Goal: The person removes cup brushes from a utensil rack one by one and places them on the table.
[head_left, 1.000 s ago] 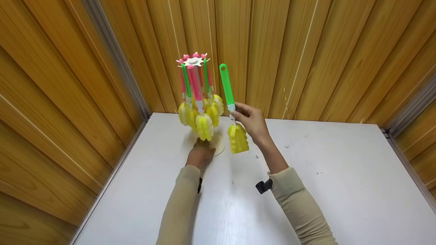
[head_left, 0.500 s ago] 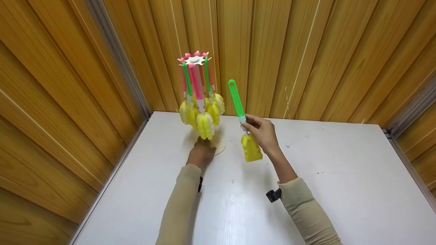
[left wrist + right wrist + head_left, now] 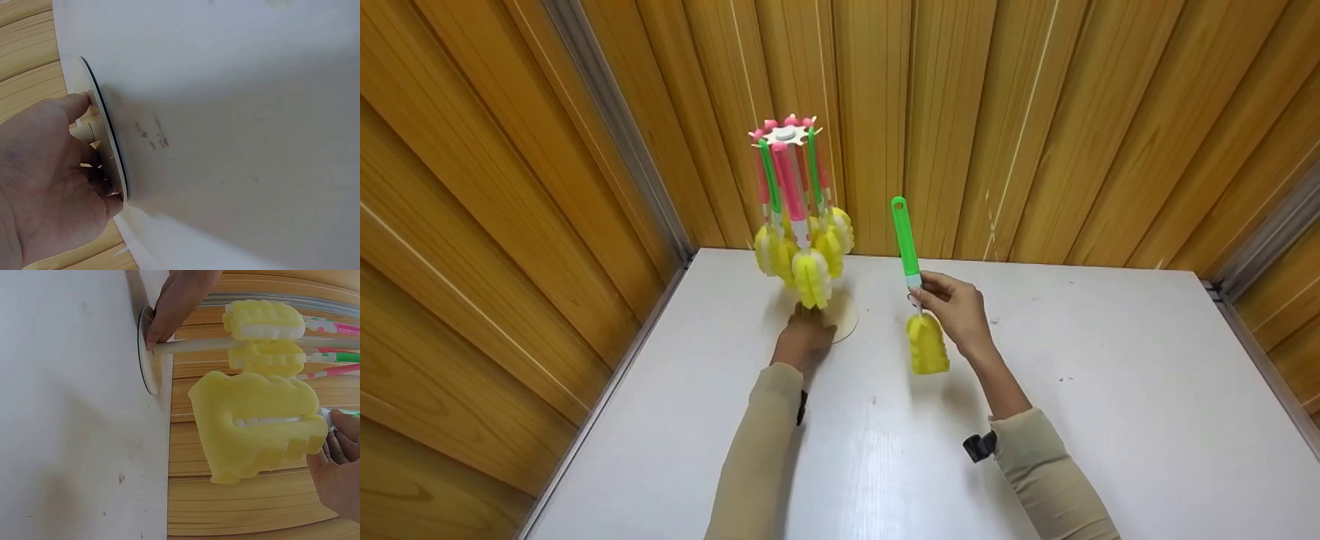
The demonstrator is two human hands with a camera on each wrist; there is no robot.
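Observation:
In the head view my right hand (image 3: 958, 309) pinches a sponge bottle brush (image 3: 905, 240) by its white neck, between thumb and fingers. The green handle points up and the yellow sponge head (image 3: 259, 427) hangs down, above the table. My left hand (image 3: 802, 337) presses on the round base (image 3: 112, 135) of a brush stand (image 3: 785, 135), with the pole between thumb and fingers. Several pink- and green-handled brushes (image 3: 811, 277) with yellow and white sponge heads hang round the stand's white hook ring. In the head view these sponges partly hide the left fingertips.
A white table (image 3: 1110, 450) with small dark marks lies under both hands. Wood-patterned walls (image 3: 1035, 135) rise behind it and to the sides. The stand is near the back left of the table.
My right hand has carried the green-handled bottle brush to the right and lower, away from the stand. The left hand has stayed on the base.

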